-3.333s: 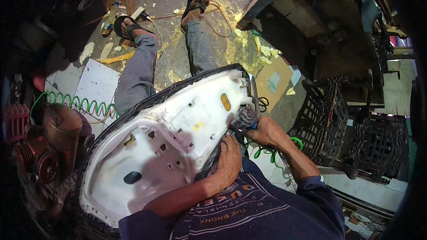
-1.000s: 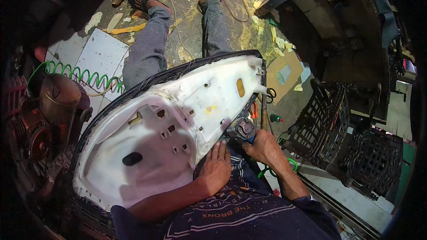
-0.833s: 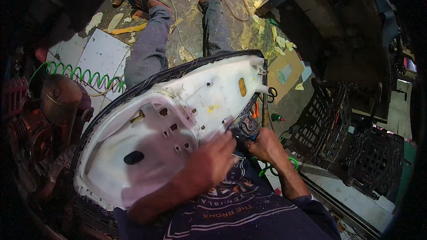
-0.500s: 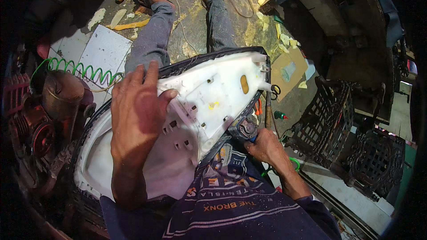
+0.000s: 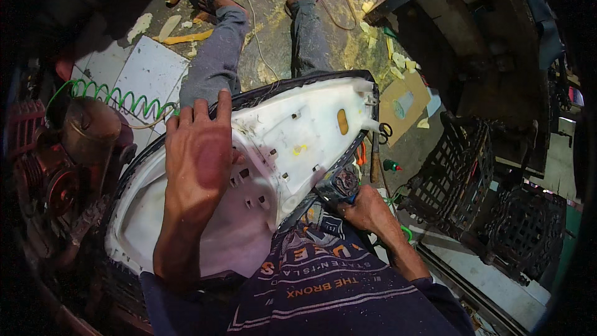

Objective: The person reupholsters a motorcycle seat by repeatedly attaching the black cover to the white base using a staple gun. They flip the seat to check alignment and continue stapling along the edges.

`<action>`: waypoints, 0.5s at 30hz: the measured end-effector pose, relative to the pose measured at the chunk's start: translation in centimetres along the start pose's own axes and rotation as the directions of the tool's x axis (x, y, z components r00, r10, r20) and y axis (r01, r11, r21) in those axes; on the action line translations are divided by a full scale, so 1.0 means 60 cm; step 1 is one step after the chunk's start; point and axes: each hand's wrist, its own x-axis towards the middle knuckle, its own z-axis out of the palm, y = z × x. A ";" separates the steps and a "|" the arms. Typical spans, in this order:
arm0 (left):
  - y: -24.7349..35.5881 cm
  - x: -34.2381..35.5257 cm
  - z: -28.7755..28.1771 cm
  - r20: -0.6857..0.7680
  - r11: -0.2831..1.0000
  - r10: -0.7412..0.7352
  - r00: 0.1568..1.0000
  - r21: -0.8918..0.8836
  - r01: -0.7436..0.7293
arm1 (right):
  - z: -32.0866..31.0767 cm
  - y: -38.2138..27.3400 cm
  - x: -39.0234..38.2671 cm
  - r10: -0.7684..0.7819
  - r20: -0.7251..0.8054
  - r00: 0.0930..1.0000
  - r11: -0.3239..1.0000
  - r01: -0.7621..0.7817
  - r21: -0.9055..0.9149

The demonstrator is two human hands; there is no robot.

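A motorcycle seat lies upside down across my lap, its white plastic base (image 5: 317,115) facing up and a black cover (image 5: 292,81) folded over the rim. My left hand (image 5: 199,155) rests over the seat's far left edge, fingers stretched out and the thumb partly hidden beneath the palm's side. In my right hand (image 5: 367,208) is a dark blue air staple gun (image 5: 339,183), its head against the seat's near right edge. The exact contact of its nose with the cover is hidden. A green hose (image 5: 405,233) shows beside my right wrist.
A rusty compressor (image 5: 59,186) and a green coiled hose (image 5: 112,99) are at the left. Black metal lattice frames (image 5: 451,171) and a wooden cabinet (image 5: 472,56) stand at the right. Scissors (image 5: 385,130), cardboard (image 5: 404,102) and foam scraps (image 5: 398,59) lie past the seat.
My left hand has shifted slightly right along the far edge, its thumb drawn in. The staple gun has moved slightly left and turned a little at the near edge.
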 end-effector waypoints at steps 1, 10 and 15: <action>-0.004 0.005 -0.003 0.036 1.000 0.010 0.999 0.021 -0.011 | -0.004 0.005 -0.001 -0.015 -0.033 0.999 1.000 0.016 0.024; -0.004 0.032 -0.034 0.059 0.997 -0.029 0.998 -0.063 0.033 | -0.042 0.092 0.010 -0.072 -0.425 0.903 0.946 0.197 0.258; 0.049 0.081 -0.043 -0.060 0.998 -0.046 0.997 -0.052 0.042 | -0.035 0.092 0.029 -0.096 -0.249 0.964 0.995 0.100 0.003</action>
